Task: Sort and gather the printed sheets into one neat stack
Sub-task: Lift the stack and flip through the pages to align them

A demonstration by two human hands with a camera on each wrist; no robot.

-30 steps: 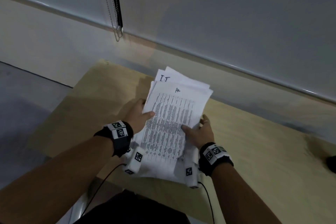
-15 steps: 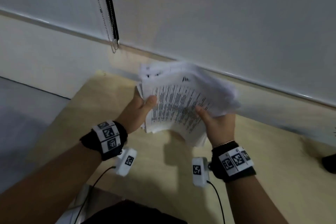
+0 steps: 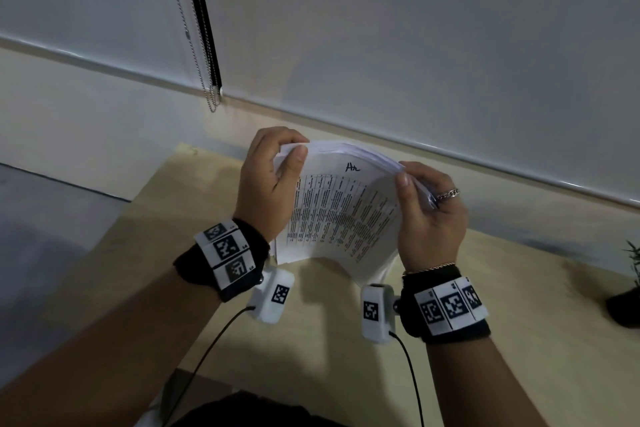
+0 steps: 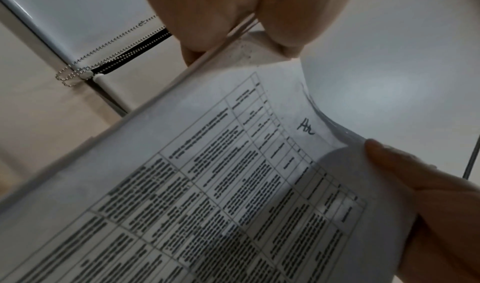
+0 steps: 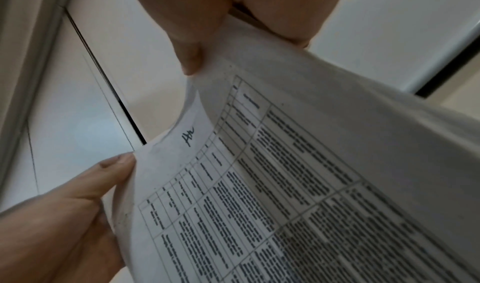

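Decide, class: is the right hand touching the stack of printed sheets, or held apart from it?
Touching. The head view shows the right hand gripping the right edge of the stack of printed sheets, thumb pressed on the front page; the right wrist view shows the same pinch.

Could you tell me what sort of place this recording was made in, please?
Probably an office or study room: a pale wooden desk against a window with a roller blind and bead chain, and printed sheets of tabled text in hand.
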